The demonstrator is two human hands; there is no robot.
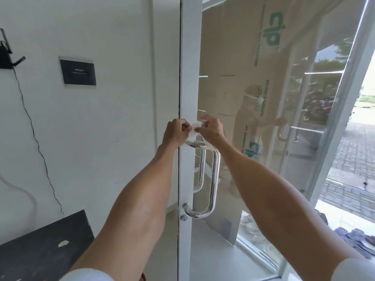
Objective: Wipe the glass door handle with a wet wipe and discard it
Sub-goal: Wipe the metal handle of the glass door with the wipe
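A chrome D-shaped door handle [214, 175] is mounted on the white frame of a glass door [263, 118]. Both my hands are raised just above the handle's top bend. My left hand [176, 132] and my right hand [211, 127] each pinch an edge of a small white wet wipe [195, 126] stretched between them. The wipe's lower part hangs down onto the handle's top curve. A second handle on the far side of the glass shows behind the near one.
A white wall [111, 138] lies to the left with a black card-reader panel [78, 73] and a dangling black cable [38, 142]. A dark board [44, 246] leans at lower left. Cardboard sheeting [243, 57] stands behind the glass. A keyhole [184, 218] sits below the handle.
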